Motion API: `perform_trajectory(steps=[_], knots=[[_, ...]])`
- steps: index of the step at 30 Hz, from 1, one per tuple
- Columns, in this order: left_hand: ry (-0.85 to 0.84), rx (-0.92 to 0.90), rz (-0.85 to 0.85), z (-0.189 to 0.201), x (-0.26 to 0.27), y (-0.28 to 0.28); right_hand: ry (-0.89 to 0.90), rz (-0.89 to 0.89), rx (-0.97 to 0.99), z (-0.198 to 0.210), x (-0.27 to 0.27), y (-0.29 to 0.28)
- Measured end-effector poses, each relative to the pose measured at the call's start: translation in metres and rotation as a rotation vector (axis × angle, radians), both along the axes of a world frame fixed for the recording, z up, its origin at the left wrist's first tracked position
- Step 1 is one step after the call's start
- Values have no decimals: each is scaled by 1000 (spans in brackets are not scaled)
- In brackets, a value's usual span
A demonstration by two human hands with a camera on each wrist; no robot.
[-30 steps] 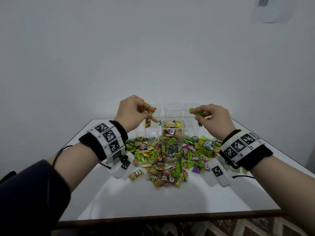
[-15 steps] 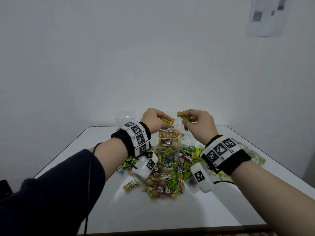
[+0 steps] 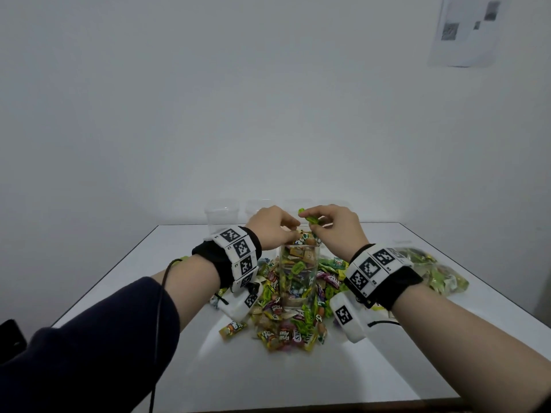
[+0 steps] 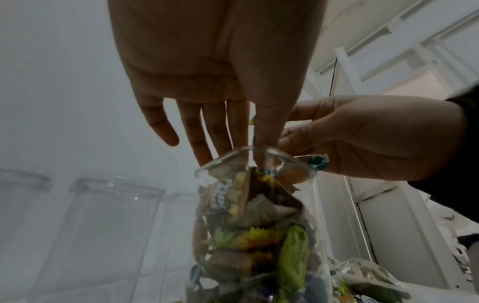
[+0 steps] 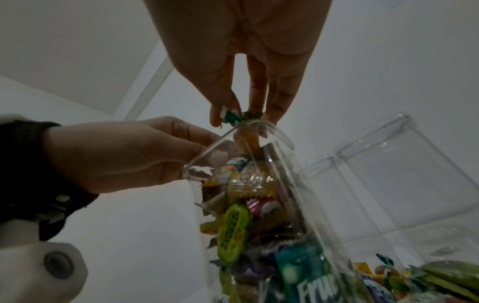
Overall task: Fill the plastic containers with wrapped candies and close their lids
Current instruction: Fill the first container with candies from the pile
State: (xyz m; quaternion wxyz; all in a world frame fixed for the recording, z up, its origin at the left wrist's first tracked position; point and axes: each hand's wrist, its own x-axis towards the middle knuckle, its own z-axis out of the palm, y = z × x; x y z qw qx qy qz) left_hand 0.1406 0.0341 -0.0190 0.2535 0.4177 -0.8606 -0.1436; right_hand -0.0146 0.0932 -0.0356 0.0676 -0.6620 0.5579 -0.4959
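A tall clear container (image 3: pixel 299 275) stands mid-table, packed with wrapped candies almost to its rim (image 4: pixel 255 149). My left hand (image 3: pixel 290 232) hovers over its mouth. In the left wrist view the left hand (image 4: pixel 233 146) has straight fingers and holds nothing, with its thumb tip dipping inside the rim. My right hand (image 3: pixel 313 223) pinches a green wrapped candy (image 3: pixel 310 219) just above the opening. The right wrist view shows that candy (image 5: pixel 233 118) between thumb and fingertips at the rim. Loose candies (image 3: pixel 283 332) lie heaped around the container's base.
Several empty clear containers (image 3: pixel 222 214) stand in a row along the far table edge and also appear as containers (image 5: pixel 414 174) in the right wrist view. A clear bag of candies (image 3: pixel 435 275) lies at the right. The near white table edge (image 3: pixel 298 403) is close to me.
Both hands moved inward and now meet over the container's mouth. The yellow candy my left hand pinched is no longer between its fingers. The right hand still holds the green candy.
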Motion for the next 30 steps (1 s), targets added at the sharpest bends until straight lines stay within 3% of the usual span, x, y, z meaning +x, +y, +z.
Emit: perform_trajectory(steps=[5,13,20,25,30], knots=[[-46,-28,4,4,3,0,66,85,43,3,2,-3],[144,-49,20,-4,7,0,33,19,20,8,-7,-1],[-21,-16,31,-3,5,-2,182,69,168,7,-4,2],[46,-5,12,1,6,0,160,63,171,9,-13,0],[-107,15,0,2,5,2,235,101,316,12,-17,-4]])
